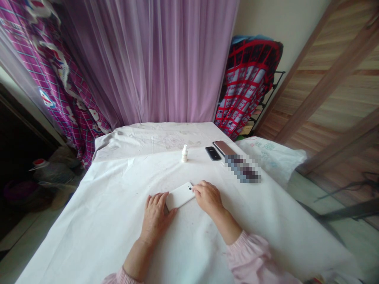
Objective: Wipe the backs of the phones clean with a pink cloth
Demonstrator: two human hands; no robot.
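White phone: I see the white phone (180, 195) lying flat, back side up, on the table cloth (118, 205), slanted so that its lens end points away and to the right. It sits near the middle of the table, between my two hands.
Left hand: my left hand (155, 216) rests palm down on the cloth with the fingers stretched out and loosely side by side. It touches the near left end of the phone and the thumb lies along the phone's near edge. Nothing is clasped in it.
Right hand: my right hand (207, 197) is curled, with the fingertips bunched against the far right end of the phone, just beside the lens. I cannot tell whether they pinch the edge or only press on it.
Sleeves: pale pink cuffs show at both wrists.
Small bottle: a small white bottle (184, 153) stands upright further back, well apart from the hands.
Other phones: a dark phone (213, 153) and a brown phone (224, 148) lie side by side to the right of the bottle.
Background: a purple curtain (154, 63) hangs behind the table, with a red checked blanket (248, 83) to its right.
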